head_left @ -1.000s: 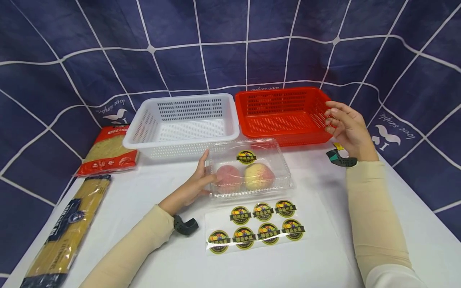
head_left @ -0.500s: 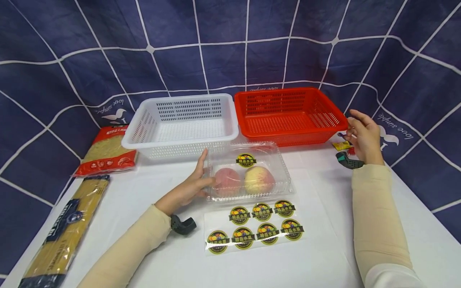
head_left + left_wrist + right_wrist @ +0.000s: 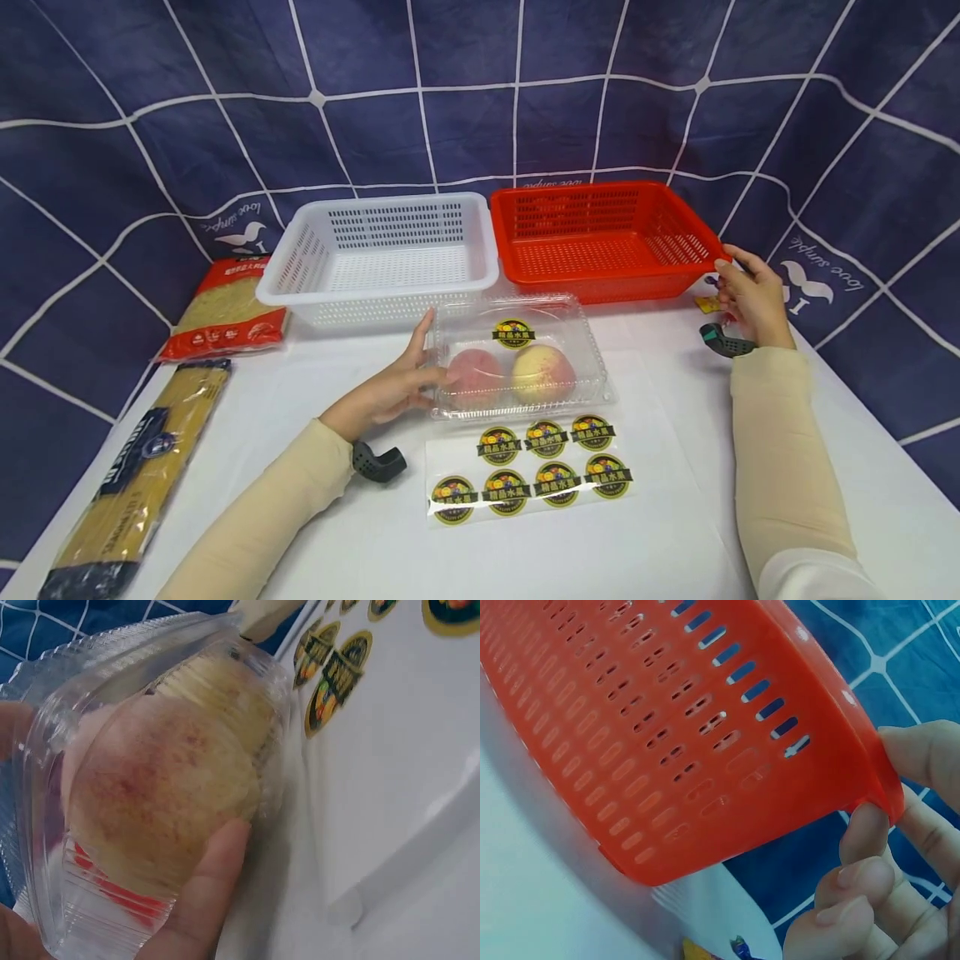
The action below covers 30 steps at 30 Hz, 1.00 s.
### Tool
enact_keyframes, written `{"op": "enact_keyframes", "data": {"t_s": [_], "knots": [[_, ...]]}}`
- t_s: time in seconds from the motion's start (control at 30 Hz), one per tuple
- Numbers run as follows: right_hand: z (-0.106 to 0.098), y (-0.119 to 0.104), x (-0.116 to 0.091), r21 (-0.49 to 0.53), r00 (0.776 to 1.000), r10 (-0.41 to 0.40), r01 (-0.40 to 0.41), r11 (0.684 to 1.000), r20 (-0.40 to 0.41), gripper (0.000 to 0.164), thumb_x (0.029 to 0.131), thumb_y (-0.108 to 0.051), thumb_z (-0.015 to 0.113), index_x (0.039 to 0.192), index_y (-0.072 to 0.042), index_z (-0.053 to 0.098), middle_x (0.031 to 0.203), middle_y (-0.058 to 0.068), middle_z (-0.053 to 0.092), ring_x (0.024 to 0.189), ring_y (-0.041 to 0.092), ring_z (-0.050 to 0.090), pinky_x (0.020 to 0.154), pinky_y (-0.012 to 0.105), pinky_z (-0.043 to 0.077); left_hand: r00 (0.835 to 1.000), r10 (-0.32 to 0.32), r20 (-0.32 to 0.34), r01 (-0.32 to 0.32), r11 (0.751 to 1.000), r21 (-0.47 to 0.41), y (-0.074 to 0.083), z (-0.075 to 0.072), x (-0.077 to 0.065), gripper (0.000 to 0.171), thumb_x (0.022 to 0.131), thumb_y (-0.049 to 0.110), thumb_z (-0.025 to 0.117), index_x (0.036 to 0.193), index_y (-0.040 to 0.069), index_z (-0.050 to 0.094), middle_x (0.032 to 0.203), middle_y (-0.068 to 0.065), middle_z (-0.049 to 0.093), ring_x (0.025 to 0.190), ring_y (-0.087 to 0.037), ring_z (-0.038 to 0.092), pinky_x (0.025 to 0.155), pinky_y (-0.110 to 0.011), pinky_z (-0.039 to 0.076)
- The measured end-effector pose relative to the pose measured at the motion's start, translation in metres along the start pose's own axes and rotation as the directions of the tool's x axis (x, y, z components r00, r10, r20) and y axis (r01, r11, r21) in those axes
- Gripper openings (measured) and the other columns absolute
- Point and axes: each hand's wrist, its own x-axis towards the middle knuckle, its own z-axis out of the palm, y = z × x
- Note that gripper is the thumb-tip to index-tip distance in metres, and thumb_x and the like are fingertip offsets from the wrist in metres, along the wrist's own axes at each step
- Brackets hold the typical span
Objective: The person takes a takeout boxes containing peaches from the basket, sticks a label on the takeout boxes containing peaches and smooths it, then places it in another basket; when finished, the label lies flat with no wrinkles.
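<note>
In the head view, my left hand [image 3: 390,393] holds the left end of a clear plastic fruit box [image 3: 588,333]. Two peaches [image 3: 543,375] show through its lid, which bears a round black and gold sticker [image 3: 513,333]. The left wrist view shows one of my digits against the box's wall, right beside a peach [image 3: 165,787]. Over on the right, my right hand [image 3: 757,300] pinches the front right rim corner of a red plastic basket [image 3: 600,289]. Up close in the right wrist view, fingers lie on both sides of that rim.
Left of the red basket stands a white basket [image 3: 375,298]. A sticker sheet [image 3: 528,508] lies in front of the fruit box. Along the left side are a red bag [image 3: 228,312] and a long spaghetti pack [image 3: 142,475]. Small wrapped pieces [image 3: 707,306] lie near my right hand.
My right hand has come down and right from beside the red basket's right side, and now pinches its front corner. My left hand stays on the fruit box, which has barely shifted.
</note>
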Motion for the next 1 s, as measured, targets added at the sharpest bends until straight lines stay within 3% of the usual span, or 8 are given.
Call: {"op": "enact_keyframes", "data": {"t_s": [0.13, 0.3, 0.47, 0.6, 0.7, 0.83, 1.0], "knots": [[0.000, 0.001, 0.001, -0.008, 1.000, 0.013, -0.013, 1.000, -0.019, 0.043, 0.102, -0.025, 0.077, 0.142, -0.024, 0.060, 0.083, -0.001, 0.065, 0.060, 0.012, 0.054, 0.056, 0.018, 0.053, 1.000, 0.011, 0.002, -0.010, 0.999, -0.031, 0.002, 0.001, -0.004, 0.122, 0.092, 0.012, 0.067, 0.168, 0.041, -0.025, 0.171, -0.037, -0.016, 0.150, -0.066, 0.028, 0.114, -0.083, 0.025], [0.002, 0.000, 0.002, -0.009, 1.000, 0.020, -0.020, 1.000, -0.017, 0.043, 0.103, -0.025, 0.076, 0.142, -0.025, 0.059, 0.085, -0.001, 0.065, 0.061, 0.012, 0.054, 0.057, 0.018, 0.054, 0.999, 0.025, -0.023, -0.026, 1.000, -0.017, 0.009, 0.007, -0.011, 0.117, 0.093, 0.013, 0.063, 0.170, 0.041, -0.020, 0.174, -0.034, -0.006, 0.147, -0.059, 0.038, 0.116, -0.073, 0.037], [0.005, -0.002, 0.002, -0.009, 1.000, 0.025, -0.025, 1.000, -0.017, 0.044, 0.104, -0.026, 0.075, 0.145, -0.024, 0.057, 0.086, -0.002, 0.065, 0.061, 0.013, 0.054, 0.058, 0.019, 0.055, 0.997, 0.076, -0.024, -0.076, 0.997, 0.013, 0.028, 0.011, -0.022, 0.110, 0.093, 0.016, 0.057, 0.171, 0.038, -0.017, 0.175, -0.031, 0.009, 0.137, -0.045, 0.050, 0.104, -0.051, 0.051], [0.005, -0.002, 0.002, -0.004, 1.000, 0.020, -0.020, 1.000, -0.021, 0.043, 0.104, -0.025, 0.074, 0.144, -0.024, 0.057, 0.085, 0.000, 0.065, 0.060, 0.013, 0.054, 0.057, 0.020, 0.055, 0.996, 0.085, -0.037, -0.084, 0.996, 0.029, 0.049, 0.016, -0.027, 0.106, 0.093, 0.019, 0.054, 0.172, 0.038, -0.013, 0.173, -0.032, 0.009, 0.140, -0.047, 0.046, 0.103, -0.050, 0.049], [0.004, -0.001, 0.002, 0.002, 0.999, 0.016, -0.016, 1.000, -0.029, 0.041, 0.105, -0.025, 0.073, 0.144, -0.024, 0.057, 0.085, 0.001, 0.065, 0.059, 0.013, 0.055, 0.056, 0.020, 0.055, 0.994, 0.082, -0.074, -0.079, 0.996, 0.038, 0.065, 0.020, -0.024, 0.104, 0.092, 0.021, 0.054, 0.174, 0.038, -0.008, 0.172, -0.031, 0.015, 0.138, -0.046, 0.050, 0.105, -0.053, 0.049], [0.002, 0.001, 0.002, 0.019, 0.999, 0.012, -0.011, 1.000, -0.035, 0.038, 0.106, -0.023, 0.072, 0.142, -0.024, 0.058, 0.082, 0.001, 0.065, 0.058, 0.012, 0.055, 0.054, 0.020, 0.055, 0.988, 0.103, -0.118, -0.101, 0.995, 0.022, 0.082, 0.024, -0.012, 0.098, 0.094, 0.023, 0.053, 0.175, 0.037, -0.001, 0.167, -0.028, 0.030, 0.123, -0.037, 0.062, 0.096, -0.045, 0.058], [0.002, 0.004, 0.001, 0.030, 1.000, -0.005, 0.006, 1.000, -0.030, 0.037, 0.106, -0.021, 0.072, 0.141, -0.023, 0.059, 0.080, 0.000, 0.066, 0.057, 0.012, 0.056, 0.054, 0.020, 0.055, 0.979, 0.141, -0.149, -0.147, 0.989, -0.033, 0.100, 0.031, 0.011, 0.092, 0.097, 0.023, 0.054, 0.175, 0.037, 0.008, 0.169, -0.021, 0.029, 0.133, -0.048, 0.058, 0.094, -0.055, 0.062]]}}
